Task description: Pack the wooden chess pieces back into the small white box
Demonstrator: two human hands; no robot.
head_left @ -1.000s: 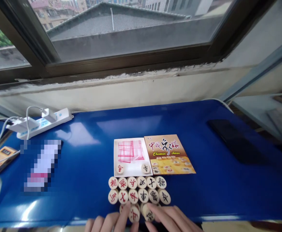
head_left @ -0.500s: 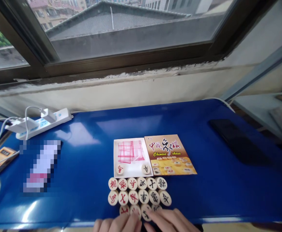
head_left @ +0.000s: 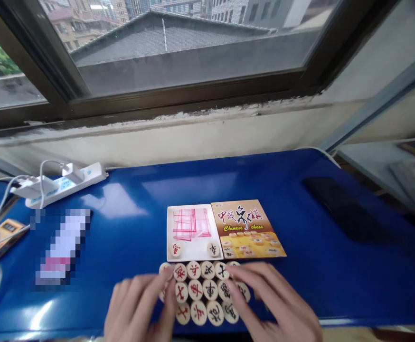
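Observation:
Round wooden chess pieces (head_left: 195,290) with red and black characters stand in three rows near the table's front edge. My left hand (head_left: 141,304) reaches over the left ends of the upper two rows, thumb and index fingertips resting near the leftmost red pieces and partly covering them. Over the right ends is my right hand (head_left: 275,299), its thumb and index finger apart beside the black pieces (head_left: 222,270). Neither hand has lifted a piece. Behind the rows lies a white box tray (head_left: 193,247) holding a red-lined sheet (head_left: 189,224), a red piece (head_left: 175,250) and a black piece (head_left: 213,249).
The chess box lid (head_left: 250,228) lies against the tray's right side. A pixelated phone-like object (head_left: 65,247), a white power strip (head_left: 86,178) with cables and a tan box (head_left: 3,237) are at left. A dark object (head_left: 335,204) lies at right on the blue table (head_left: 132,247).
Both hands have moved up and apart, from the front row to the ends of the upper rows. The front row's pieces now show fully. The view has shifted slightly.

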